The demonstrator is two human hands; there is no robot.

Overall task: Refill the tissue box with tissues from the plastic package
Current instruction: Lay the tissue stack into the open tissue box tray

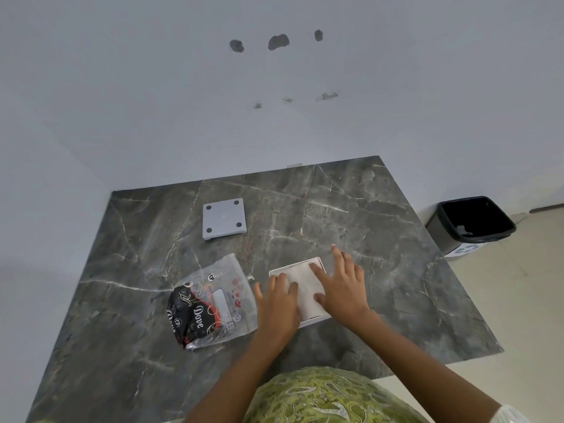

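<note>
head | both hands (308, 296) flat on tissues (305, 285) | box rim (320, 261) exposed

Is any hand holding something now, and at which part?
Nothing is gripped. Both hands lie flat, pressing the tissues in the open box: the left hand on the near-left part, the right hand on the right side.

Table (381, 239): dark grey marble, pale white veining. Tissue box (317, 264) white rim, tissues (305, 288) off-white inside. Plastic package (213, 300) at its 9 o'clock: clear, with black and red print, white lettering, gold swirls. Lid (224, 218) at 11 o'clock: light grey, four dark dots. Bin (473, 224), 2 o'clock: black liner. Garment (323, 398): green paisley.
</note>
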